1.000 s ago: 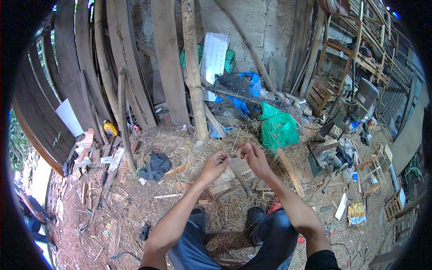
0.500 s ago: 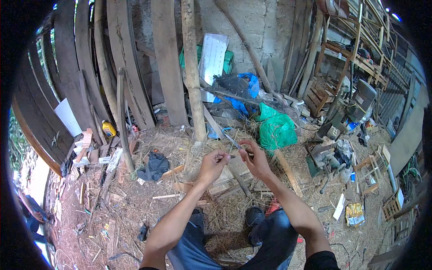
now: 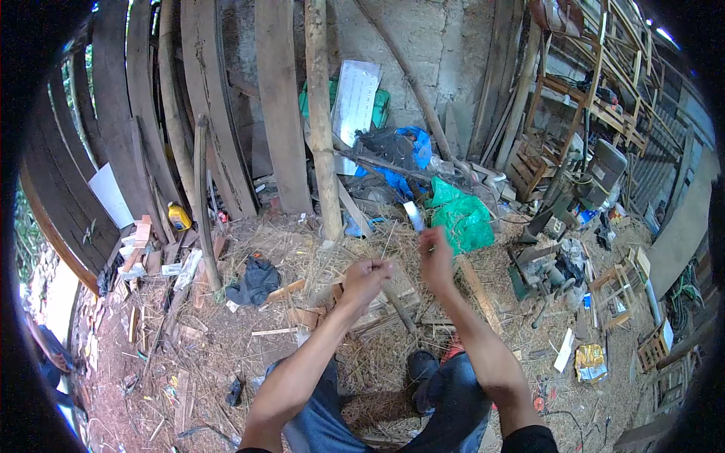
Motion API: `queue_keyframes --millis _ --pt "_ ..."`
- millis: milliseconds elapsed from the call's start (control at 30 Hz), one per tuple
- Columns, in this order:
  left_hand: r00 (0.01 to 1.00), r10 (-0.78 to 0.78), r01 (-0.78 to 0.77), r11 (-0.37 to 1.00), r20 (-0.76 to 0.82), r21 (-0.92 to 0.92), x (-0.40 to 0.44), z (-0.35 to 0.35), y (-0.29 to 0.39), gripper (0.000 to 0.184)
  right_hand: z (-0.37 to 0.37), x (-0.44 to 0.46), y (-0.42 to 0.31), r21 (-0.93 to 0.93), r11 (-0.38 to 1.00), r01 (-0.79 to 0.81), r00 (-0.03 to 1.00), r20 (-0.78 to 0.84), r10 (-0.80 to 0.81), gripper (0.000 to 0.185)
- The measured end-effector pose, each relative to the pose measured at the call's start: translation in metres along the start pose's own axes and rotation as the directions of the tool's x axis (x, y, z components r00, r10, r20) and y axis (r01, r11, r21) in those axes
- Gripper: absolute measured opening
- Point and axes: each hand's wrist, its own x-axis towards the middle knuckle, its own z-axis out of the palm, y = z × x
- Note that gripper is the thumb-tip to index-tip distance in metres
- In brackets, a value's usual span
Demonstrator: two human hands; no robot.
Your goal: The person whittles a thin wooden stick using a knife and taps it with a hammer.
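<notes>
My left hand (image 3: 365, 282) is closed, its fingers pinched round a thin pale stick (image 3: 389, 240) that points up and away from me. Just to the right, my right hand (image 3: 436, 260) is raised and slightly smeared by motion. A knife (image 3: 414, 216) juts up from its fingers, the flat blade shining in the light; its handle is hidden in the hand. The blade and the stick are apart. Both hands are in front of my knees, above a floor strewn with straw and shavings.
A wooden post (image 3: 325, 136) stands ahead, with a green plastic bag (image 3: 462, 220) to its right. A black bag (image 3: 257, 281) lies left among wood scraps. At right are a machine (image 3: 604, 170) and a small wooden frame (image 3: 615, 291). Part of another person (image 3: 49, 347) shows far left.
My right hand has moved up and slightly right, and the knife has swung away from the stick with its blade now turned upward. My left hand has shifted slightly lower.
</notes>
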Motion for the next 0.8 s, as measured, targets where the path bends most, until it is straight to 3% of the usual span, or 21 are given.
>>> queue_keyframes --millis 67,100,133,167,300,400,433,500,533,567,633,800 --pt "0.999 -0.046 0.047 0.998 0.018 -0.032 -0.009 -0.001 -0.003 0.017 -0.017 0.017 0.039 0.157 0.986 -0.053 0.939 -0.327 0.102 0.02" --pt "0.996 0.092 -0.094 0.992 0.017 0.081 -0.011 -0.007 -0.01 0.02 -0.022 0.009 0.045 0.167 0.985 -0.052 0.938 -0.329 0.105 0.02" --pt "0.972 0.235 -0.236 0.953 0.027 0.189 -0.01 -0.012 -0.01 0.023 -0.028 -0.001 0.047 0.195 0.943 -0.27 0.941 -0.155 0.301 0.02" --pt "0.97 0.242 -0.241 0.952 0.016 0.187 -0.007 -0.015 -0.009 0.023 -0.031 -0.006 0.049 0.172 0.863 -0.475 0.878 0.027 0.478 0.023" --pt "0.963 0.27 -0.266 0.946 0.001 0.186 0.001 -0.02 -0.013 0.019 -0.031 -0.018 0.014 -0.013 0.942 -0.337 0.925 0.181 0.333 0.032" --pt "0.978 0.21 -0.204 0.955 -0.004 0.217 0.002 -0.023 -0.011 0.017 -0.022 -0.01 -0.006 0.274 0.876 -0.397 0.905 0.276 0.324 0.03" --pt "0.978 0.21 -0.205 0.943 0.01 0.263 0.003 -0.023 -0.009 0.015 -0.02 -0.011 -0.012 0.273 0.875 -0.399 0.904 0.276 0.326 0.03" --pt "0.977 0.208 -0.209 0.928 0.034 0.308 0.004 -0.02 -0.01 0.013 -0.019 -0.014 -0.023 0.339 0.907 -0.25 0.942 0.302 0.147 0.027" --pt "0.958 0.28 -0.283 0.898 0.059 0.337 0.006 -0.02 -0.011 0.013 -0.011 -0.015 -0.014 0.329 0.933 -0.146 0.965 0.255 0.06 0.025" --pt "0.933 0.349 -0.355 0.861 0.084 0.365 0.007 -0.02 -0.012 0.014 -0.006 -0.016 -0.008 0.33 0.933 -0.146 0.966 0.253 0.062 0.025" --pt "0.936 0.342 -0.349 0.865 0.085 0.362 0.012 -0.022 -0.019 0.015 0.0 -0.015 -0.005 0.348 0.907 -0.239 0.938 0.325 0.122 0.023" --pt "0.909 0.406 -0.413 0.843 0.097 0.345 0.016 -0.019 -0.024 0.017 0.003 -0.015 -0.005 0.336 0.908 -0.249 0.94 0.311 0.143 0.024"
